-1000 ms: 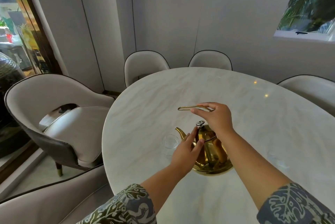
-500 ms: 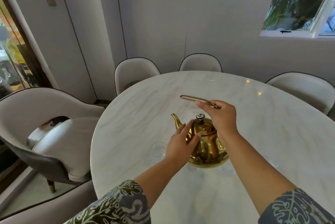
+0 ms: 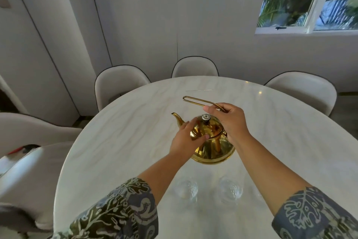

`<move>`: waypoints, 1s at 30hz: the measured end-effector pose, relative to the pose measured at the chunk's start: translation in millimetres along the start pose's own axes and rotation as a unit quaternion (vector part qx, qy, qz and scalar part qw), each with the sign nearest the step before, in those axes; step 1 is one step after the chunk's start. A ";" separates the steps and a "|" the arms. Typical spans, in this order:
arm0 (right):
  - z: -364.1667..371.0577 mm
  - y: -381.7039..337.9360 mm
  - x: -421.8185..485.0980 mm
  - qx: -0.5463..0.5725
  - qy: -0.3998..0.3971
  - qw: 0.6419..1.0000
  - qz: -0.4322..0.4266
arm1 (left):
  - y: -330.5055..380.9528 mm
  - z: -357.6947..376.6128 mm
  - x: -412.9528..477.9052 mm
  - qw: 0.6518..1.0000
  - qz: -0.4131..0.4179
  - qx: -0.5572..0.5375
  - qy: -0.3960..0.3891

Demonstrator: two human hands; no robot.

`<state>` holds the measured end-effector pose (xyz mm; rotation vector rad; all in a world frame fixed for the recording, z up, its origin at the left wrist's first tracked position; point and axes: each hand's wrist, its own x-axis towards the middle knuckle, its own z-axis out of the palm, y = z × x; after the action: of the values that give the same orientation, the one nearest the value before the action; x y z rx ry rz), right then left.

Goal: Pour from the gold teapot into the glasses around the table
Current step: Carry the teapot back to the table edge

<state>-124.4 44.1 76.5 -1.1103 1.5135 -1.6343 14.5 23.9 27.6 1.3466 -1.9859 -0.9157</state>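
Note:
The gold teapot (image 3: pixel 213 145) sits upright on the white marble table (image 3: pixel 116 142), spout pointing left, its lid topped by a silver knob. My right hand (image 3: pixel 228 120) is closed around the thin gold wire handle, which rises above the pot. My left hand (image 3: pixel 186 140) rests flat against the pot's left side near the lid. Two clear glasses stand close to me: a left glass (image 3: pixel 187 189) and a right glass (image 3: pixel 230 190). Both are between my forearms; I cannot tell whether they hold liquid.
Cream upholstered chairs ring the table: a back left chair (image 3: pixel 118 84), a back centre chair (image 3: pixel 194 67), a right chair (image 3: pixel 302 88) and a large near left chair (image 3: pixel 29 161). A window (image 3: pixel 310 0) is high on the right wall.
The view has shifted right and tilted, so the teapot now sits farther from me. Two glasses have come into view near me. Both hands keep their hold on the pot.

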 end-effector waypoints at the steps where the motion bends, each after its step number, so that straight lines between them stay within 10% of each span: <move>1: -0.8 7.4 6.8 0.006 0.000 1.000 0.010 | -3.0 4.7 6.9 1.000 -0.001 0.000 -0.002; 30: -3.0 144.3 36.9 0.035 -0.002 0.994 0.100 | -86.3 76.8 45.8 0.993 -0.095 -0.028 -0.067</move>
<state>-155.9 -6.2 -60.2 -0.8933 1.5013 -1.5335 -11.8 -24.5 -83.8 1.4965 -1.9382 -1.1670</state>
